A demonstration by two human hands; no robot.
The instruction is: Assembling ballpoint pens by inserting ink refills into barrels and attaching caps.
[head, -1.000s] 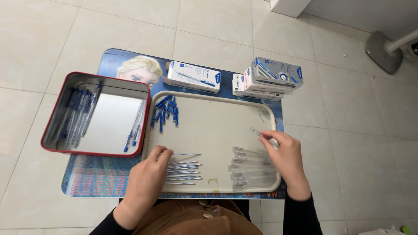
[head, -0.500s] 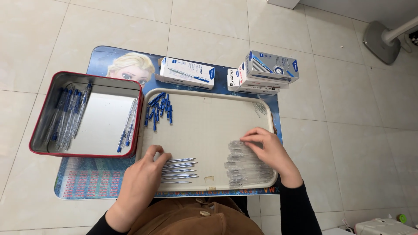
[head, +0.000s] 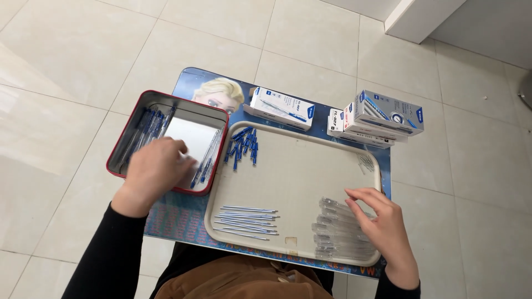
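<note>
1. My left hand point(head: 157, 169) reaches into the red tin point(head: 169, 143) at the worktop's left edge, fingers curled; I cannot tell what they hold.
2. My right hand point(head: 384, 230) touches clear pen tubes point(head: 339, 235) in the tray's point(head: 299, 166) front right corner, fingers apart.

Left hand point(head: 157, 168) over red tin point(head: 131, 112), right hand point(head: 382, 224) on clear pen barrels point(head: 338, 237).
</note>
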